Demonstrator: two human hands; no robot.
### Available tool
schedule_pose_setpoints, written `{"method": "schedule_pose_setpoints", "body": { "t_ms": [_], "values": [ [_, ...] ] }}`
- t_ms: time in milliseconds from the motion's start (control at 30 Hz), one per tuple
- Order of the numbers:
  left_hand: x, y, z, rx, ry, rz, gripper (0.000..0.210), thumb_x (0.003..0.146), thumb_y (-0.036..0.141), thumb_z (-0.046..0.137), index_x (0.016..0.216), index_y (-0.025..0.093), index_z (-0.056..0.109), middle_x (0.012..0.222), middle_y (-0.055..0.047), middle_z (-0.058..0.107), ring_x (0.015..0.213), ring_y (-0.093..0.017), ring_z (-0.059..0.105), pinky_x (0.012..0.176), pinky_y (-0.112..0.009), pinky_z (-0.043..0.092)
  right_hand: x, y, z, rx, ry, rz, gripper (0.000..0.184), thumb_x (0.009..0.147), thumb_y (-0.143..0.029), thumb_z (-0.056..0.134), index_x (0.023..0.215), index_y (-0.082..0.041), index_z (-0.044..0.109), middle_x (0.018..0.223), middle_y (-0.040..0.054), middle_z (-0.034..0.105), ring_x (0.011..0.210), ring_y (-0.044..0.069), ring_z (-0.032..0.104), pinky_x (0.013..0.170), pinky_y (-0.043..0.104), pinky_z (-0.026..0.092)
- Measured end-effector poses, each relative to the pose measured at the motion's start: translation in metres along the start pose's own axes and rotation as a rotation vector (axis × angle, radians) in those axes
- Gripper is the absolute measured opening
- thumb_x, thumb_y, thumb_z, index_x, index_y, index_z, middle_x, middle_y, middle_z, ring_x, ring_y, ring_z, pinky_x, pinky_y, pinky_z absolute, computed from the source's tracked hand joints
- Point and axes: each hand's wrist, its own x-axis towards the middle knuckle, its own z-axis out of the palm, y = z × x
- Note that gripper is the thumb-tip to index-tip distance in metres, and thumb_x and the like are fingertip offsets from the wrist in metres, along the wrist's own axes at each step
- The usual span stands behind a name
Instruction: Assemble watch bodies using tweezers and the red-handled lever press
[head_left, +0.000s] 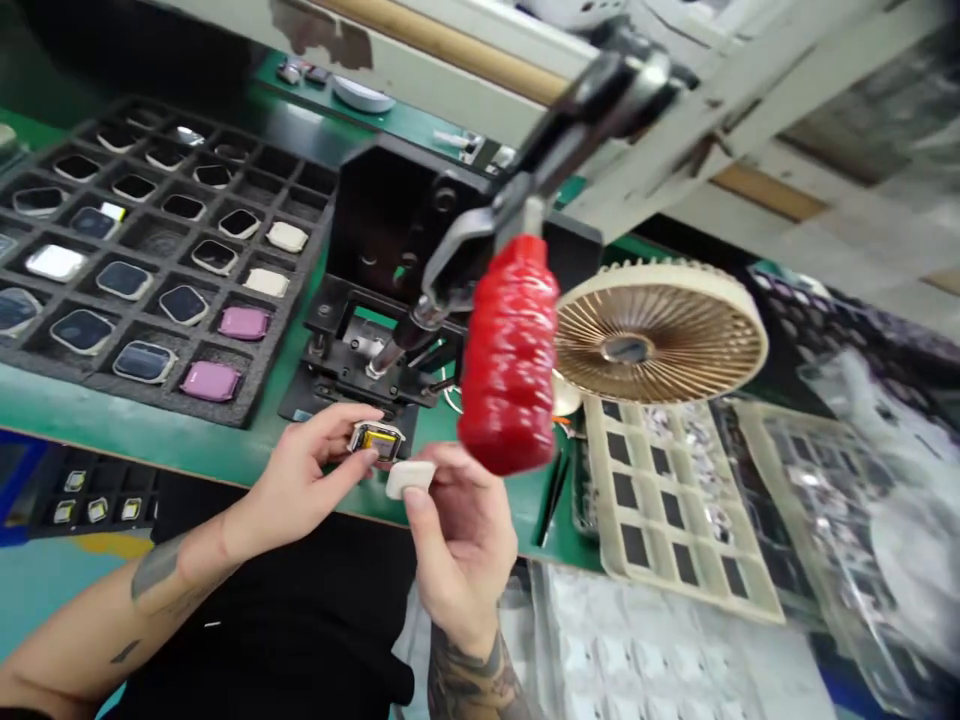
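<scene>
Between the thumb and fingers of my left hand (311,470) is a smartwatch case (377,440), its inside with a yellow part facing up. My right hand (465,530) pinches a small white rounded cover (410,479), just right of the case. The two pieces are close together; whether they touch I cannot tell. Both hands are at the bench's front edge, in front of a black clamping fixture (367,350). The fixture's red lever handle (511,360) rises over my right hand.
A dark foam tray (259,385) with several watch cases fills the left of the bench. A round fan (660,335) stands to the right, behind a cream compartment tray (615,545) of small parts. Black tweezers (553,495) lie nearby. A metal beam (480,60) crosses above.
</scene>
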Motion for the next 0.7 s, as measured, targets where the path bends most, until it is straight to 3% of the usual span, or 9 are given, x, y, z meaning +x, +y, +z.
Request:
{"method": "schedule_pose_setpoints", "body": {
  "t_ms": [100, 167, 300, 433, 567, 700],
  "values": [
    [0.000, -0.001, -0.002, 0.022, -0.006, 0.052, 0.036, 0.107, 0.019, 0.079, 0.143, 0.024, 0.076, 0.120, -0.009, 0.090, 0.106, -0.022, 0.090, 0.096, -0.029, 0.074, 0.000, 0.000, 0.003, -0.074, -0.187, -0.022, 0.032, 0.108, -0.012, 0.064, 0.129, -0.031, 0.080, 0.119, 0.0088, 0.072, 0.107, 0.023, 0.075, 0.084, 0.035, 0.068],
    [0.000, -0.002, -0.004, 0.026, -0.019, 0.075, 0.041, 0.104, 0.017, 0.082, 0.144, 0.024, 0.077, 0.117, -0.009, 0.091, 0.104, -0.023, 0.090, 0.095, -0.030, 0.074, -0.001, 0.001, 0.007, -0.086, -0.228, -0.021, 0.035, 0.108, -0.010, 0.064, 0.131, -0.031, 0.079, 0.125, 0.0092, 0.072, 0.111, 0.024, 0.075, 0.089, 0.038, 0.069],
    [0.002, -0.001, -0.005, 0.003, 0.003, 0.078, 0.047, 0.097, 0.014, 0.088, 0.142, 0.023, 0.077, 0.117, -0.010, 0.091, 0.102, -0.024, 0.090, 0.092, -0.028, 0.074, -0.007, 0.003, 0.015, -0.169, -0.140, -0.067, 0.035, 0.104, -0.007, 0.071, 0.132, -0.028, 0.076, 0.125, 0.0095, 0.074, 0.116, 0.025, 0.077, 0.100, 0.043, 0.070],
    [0.004, 0.001, -0.005, -0.011, 0.008, 0.060, 0.044, 0.098, 0.015, 0.083, 0.141, 0.021, 0.076, 0.119, -0.010, 0.091, 0.103, -0.023, 0.091, 0.090, -0.025, 0.073, -0.012, 0.001, 0.016, -0.288, -0.194, -0.174, 0.045, 0.102, -0.009, 0.079, 0.143, -0.027, 0.075, 0.134, 0.0122, 0.077, 0.123, 0.027, 0.079, 0.106, 0.044, 0.071],
    [0.005, 0.006, -0.004, 0.013, -0.040, -0.009, 0.041, 0.103, 0.022, 0.079, 0.143, 0.018, 0.073, 0.125, -0.014, 0.090, 0.107, -0.026, 0.090, 0.093, -0.031, 0.074, -0.010, 0.001, 0.008, -0.365, -0.195, -0.280, 0.050, 0.099, -0.003, 0.079, 0.145, -0.022, 0.075, 0.136, 0.0139, 0.079, 0.122, 0.026, 0.081, 0.105, 0.043, 0.072],
    [0.003, 0.006, -0.007, -0.022, -0.070, -0.060, 0.041, 0.107, 0.018, 0.073, 0.148, 0.016, 0.072, 0.131, -0.015, 0.088, 0.108, -0.025, 0.090, 0.100, -0.033, 0.074, 0.006, 0.006, -0.006, -0.420, -0.095, -0.370, 0.051, 0.095, 0.000, 0.081, 0.141, -0.022, 0.077, 0.135, 0.0144, 0.081, 0.117, 0.028, 0.081, 0.099, 0.047, 0.073]
  ]
}}
